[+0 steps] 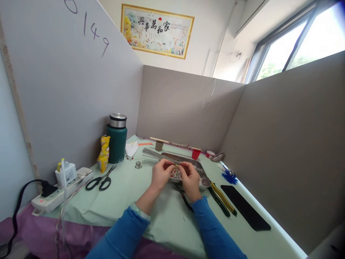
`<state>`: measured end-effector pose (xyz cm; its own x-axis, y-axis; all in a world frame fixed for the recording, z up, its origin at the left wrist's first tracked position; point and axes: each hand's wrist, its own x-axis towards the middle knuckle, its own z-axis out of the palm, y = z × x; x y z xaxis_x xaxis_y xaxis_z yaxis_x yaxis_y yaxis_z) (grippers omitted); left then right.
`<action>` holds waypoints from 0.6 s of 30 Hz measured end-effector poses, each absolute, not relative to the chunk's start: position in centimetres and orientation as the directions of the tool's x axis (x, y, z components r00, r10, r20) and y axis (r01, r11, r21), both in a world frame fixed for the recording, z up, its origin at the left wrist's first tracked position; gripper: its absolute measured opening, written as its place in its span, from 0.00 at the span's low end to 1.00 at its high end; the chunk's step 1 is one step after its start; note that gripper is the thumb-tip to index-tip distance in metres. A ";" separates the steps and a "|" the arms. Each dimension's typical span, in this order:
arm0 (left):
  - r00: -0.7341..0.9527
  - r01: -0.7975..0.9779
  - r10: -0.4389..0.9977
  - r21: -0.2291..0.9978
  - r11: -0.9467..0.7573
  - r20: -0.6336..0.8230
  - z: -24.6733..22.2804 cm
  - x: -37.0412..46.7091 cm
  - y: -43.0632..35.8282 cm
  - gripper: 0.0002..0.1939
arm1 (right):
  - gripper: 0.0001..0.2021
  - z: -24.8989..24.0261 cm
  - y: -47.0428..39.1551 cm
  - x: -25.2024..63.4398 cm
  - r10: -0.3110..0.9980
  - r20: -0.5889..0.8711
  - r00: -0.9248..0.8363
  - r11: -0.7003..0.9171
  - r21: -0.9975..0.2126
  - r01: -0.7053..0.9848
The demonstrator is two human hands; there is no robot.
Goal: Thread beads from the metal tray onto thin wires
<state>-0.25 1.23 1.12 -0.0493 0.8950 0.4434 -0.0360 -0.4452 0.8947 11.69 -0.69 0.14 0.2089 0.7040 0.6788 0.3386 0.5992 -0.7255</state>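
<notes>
My left hand (162, 173) and my right hand (189, 176) come together over the near part of a metal tray (205, 182). Both are closed, thumb and fingers pinched around a small gold-coloured piece (176, 167) too tiny to make out well. Beneath them, red and silver beads (175, 175) lie in the tray. A bundle of thin metal wires (154, 154) rests across the tray's far left edge. Pliers with dark handles (185, 202) lie partly under my right wrist. Yellow-and-green-handled pliers (222, 198) sit just right of the tray.
Scissors (103, 180), a green flask (117, 140), a yellow packet (104, 154) and a power strip (63, 190) stand at left. Behind the tray are a red cup (196, 154), a brown cup (159, 145) and a beaded stick (178, 144). A black strip (245, 207) lies right.
</notes>
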 end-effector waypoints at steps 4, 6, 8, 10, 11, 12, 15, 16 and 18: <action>-0.060 0.260 0.737 0.723 -0.639 0.673 0.9 -0.2 0.7 0.04 | 0.09 0.1 -0.7 11.3 0.735 0.666 0.127 0.605 -0.728 0.323; -0.034 0.319 0.685 0.657 -0.683 0.728 0.8 -0.2 0.5 0.05 | 0.08 0.1 -0.6 11.3 0.754 0.644 0.129 0.591 -0.751 0.295; -0.009 0.307 0.688 0.657 -0.689 0.726 0.7 -0.1 0.5 0.04 | 0.08 0.2 -0.5 11.4 0.780 0.610 0.136 0.570 -0.784 0.245; 0.018 0.208 0.750 0.732 -0.649 0.661 0.6 0.0 0.6 0.02 | 0.08 0.2 -0.4 11.6 0.806 0.574 0.145 0.548 -0.816 0.184; 0.036 0.125 0.792 0.783 -0.609 0.610 0.6 0.1 0.8 0.03 | 0.08 0.2 -0.3 11.8 0.816 0.559 0.150 0.538 -0.828 0.157; 0.063 0.027 0.831 0.831 -0.555 0.553 0.7 0.2 0.9 0.05 | 0.08 0.3 -0.3 11.9 0.823 0.547 0.155 0.531 -0.837 0.134; 0.165 -0.244 0.902 0.903 -0.354 0.399 0.9 0.1 1.0 0.13 | 0.08 0.3 -0.3 12.1 0.839 0.524 0.149 0.517 -0.852 0.082; 0.199 -0.306 0.912 0.907 -0.290 0.359 1.1 0.0 0.9 0.15 | 0.08 0.3 -0.3 12.2 0.846 0.515 0.138 0.512 -0.857 0.064; 0.256 -0.378 0.919 0.906 -0.189 0.299 1.3 -0.3 0.7 0.17 | 0.08 0.4 -0.4 12.2 0.860 0.500 0.101 0.499 -0.866 0.033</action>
